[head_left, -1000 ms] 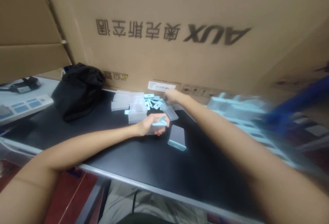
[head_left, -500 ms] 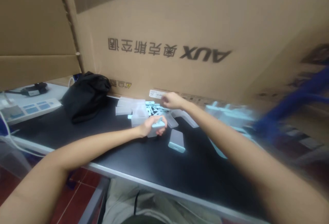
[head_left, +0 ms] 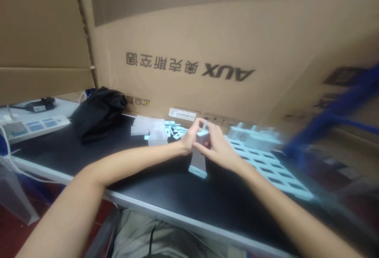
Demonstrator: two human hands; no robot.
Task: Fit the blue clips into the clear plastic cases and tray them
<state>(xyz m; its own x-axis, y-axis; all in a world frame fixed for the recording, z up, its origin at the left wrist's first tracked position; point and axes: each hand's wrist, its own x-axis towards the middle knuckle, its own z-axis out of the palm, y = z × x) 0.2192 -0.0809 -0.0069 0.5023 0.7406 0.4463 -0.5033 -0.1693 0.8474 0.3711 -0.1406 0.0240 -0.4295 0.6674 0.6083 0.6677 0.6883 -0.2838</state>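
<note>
Above the black tabletop, my left hand point(head_left: 190, 137) and my right hand point(head_left: 218, 147) are both closed around a popsicle mould point(head_left: 203, 133). It stands upright, with a translucent body, a light-blue top and a small stick-like handle pointing up. Fingers from both sides cover much of its body. Just below the hands, a second mould point(head_left: 197, 170) lies on the table with its light-blue end towards me. Loose light-blue pieces point(head_left: 174, 128) are heaped to the left of my hands. Beside that heap are several translucent mould bodies point(head_left: 148, 126).
At right lies a light-blue slotted rack point(head_left: 266, 163), several moulds point(head_left: 254, 135) standing at its far end. A black bag point(head_left: 100, 112) and a white power strip point(head_left: 44, 126) are at left. A large cardboard box point(head_left: 177, 29) walls off the back; a blue frame point(head_left: 334, 112) stands right.
My right hand has come from the heap of blue pieces to the mould and now grips it too. My left hand has moved right with the mould. More of the rack shows.
</note>
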